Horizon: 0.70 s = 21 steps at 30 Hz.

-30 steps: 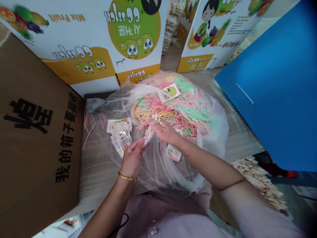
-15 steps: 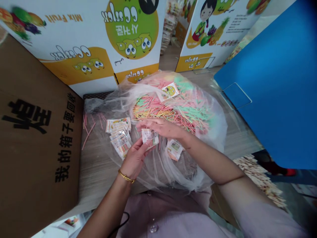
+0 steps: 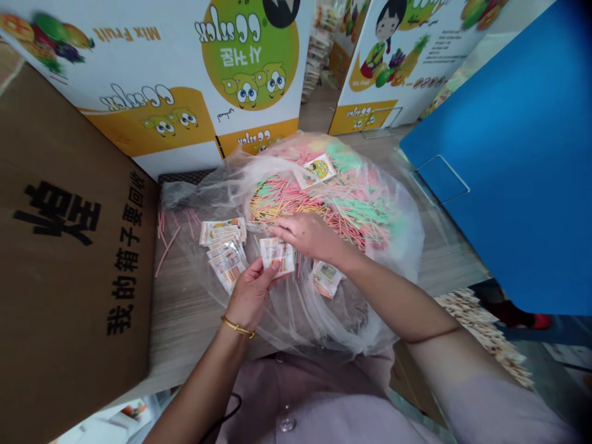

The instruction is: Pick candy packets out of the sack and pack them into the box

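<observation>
My left hand (image 3: 254, 285) pinches a small white printed packet (image 3: 278, 255) by its lower left part, in front of the candy sticks. Just above the packet's upper right is my right hand (image 3: 303, 234), its fingers curled together; what they hold, if anything, is too small to tell. Behind it, pink, green and yellow sticks (image 3: 296, 196) lie in a large clear plastic bag (image 3: 402, 246). One packet (image 3: 319, 169) rests on the sticks. A stack of packets (image 3: 226, 253) lies left of my hands, and another packet (image 3: 326, 277) sits under my right forearm.
A brown carton (image 3: 69, 246) stands at the left. White and orange printed boxes (image 3: 152, 74) line the back. A blue panel (image 3: 518, 160) is at the right with a wire loop. Loose pink sticks (image 3: 167, 246) lie on the table (image 3: 180, 333) near the carton.
My right hand has drawn in its fingers and shifted slightly right, off the packet's top. The packet in my left hand now faces the camera more fully.
</observation>
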### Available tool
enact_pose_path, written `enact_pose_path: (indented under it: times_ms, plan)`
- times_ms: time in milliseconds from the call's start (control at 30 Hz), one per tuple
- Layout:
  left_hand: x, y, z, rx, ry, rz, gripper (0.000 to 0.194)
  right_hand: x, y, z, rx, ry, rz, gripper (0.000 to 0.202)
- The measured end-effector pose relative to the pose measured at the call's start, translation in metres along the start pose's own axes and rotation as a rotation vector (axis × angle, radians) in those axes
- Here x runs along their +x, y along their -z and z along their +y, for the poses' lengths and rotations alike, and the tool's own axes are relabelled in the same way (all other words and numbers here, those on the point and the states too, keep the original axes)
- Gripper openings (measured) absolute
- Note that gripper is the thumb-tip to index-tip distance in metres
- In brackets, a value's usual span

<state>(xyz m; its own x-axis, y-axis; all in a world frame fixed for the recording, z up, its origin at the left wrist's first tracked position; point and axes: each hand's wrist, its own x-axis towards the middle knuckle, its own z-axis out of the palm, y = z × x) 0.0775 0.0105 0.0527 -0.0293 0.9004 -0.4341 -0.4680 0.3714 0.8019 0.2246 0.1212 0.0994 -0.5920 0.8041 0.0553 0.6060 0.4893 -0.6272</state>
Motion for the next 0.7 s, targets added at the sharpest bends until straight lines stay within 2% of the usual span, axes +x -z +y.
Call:
enact_pose_path:
  times_ms: [133,200,233,267,300,367,400,433,500,567,600,633,700]
  plan:
    - [-0.002,0.005,-0.001,0.039,-0.004,-0.01,0.037,0.004,0.015,0.008,-0.07,-0.074,0.39,0.038]
    - [-0.002,0.008,-0.001,0.032,-0.026,0.003,0.038,0.004,0.022,0.009,-0.032,-0.053,0.508,0.045]
    - [-0.003,0.009,-0.001,0.024,-0.038,0.014,0.039,0.003,0.023,0.007,0.016,-0.028,0.482,0.05]
    - [-0.003,0.01,-0.002,0.017,-0.047,0.025,0.039,0.001,0.021,0.004,0.079,-0.001,0.392,0.055]
    - [-0.004,0.011,-0.003,0.016,-0.053,0.033,0.04,-0.001,0.018,0.0,0.147,0.028,0.249,0.054]
    - [-0.007,0.017,-0.004,0.051,-0.062,0.036,0.043,-0.006,0.007,-0.01,0.233,0.078,-0.063,0.039]
    - [-0.01,0.021,-0.005,0.097,-0.081,0.038,0.044,-0.007,-0.001,-0.015,0.24,0.088,-0.172,0.029]
    - [-0.015,0.028,-0.005,0.171,-0.123,0.055,0.045,-0.007,-0.009,-0.019,0.227,0.085,-0.227,0.023]
    - [-0.026,0.047,-0.004,0.415,-0.296,0.171,0.045,-0.004,-0.027,-0.026,0.198,0.045,-0.219,0.018]
    - [-0.039,0.068,-0.003,0.778,-0.554,0.397,0.039,0.004,-0.046,-0.03,0.202,0.023,-0.205,0.018]
    - [-0.045,0.078,-0.002,0.954,-0.669,0.46,0.034,0.009,-0.055,-0.032,0.204,0.031,-0.221,0.019]
    - [-0.049,0.086,-0.002,1.099,-0.764,0.444,0.028,0.015,-0.064,-0.033,0.199,0.048,-0.244,0.019]
    - [-0.052,0.097,-0.005,1.328,-0.873,0.255,0.026,0.026,-0.079,-0.037,0.169,0.091,-0.248,0.018]
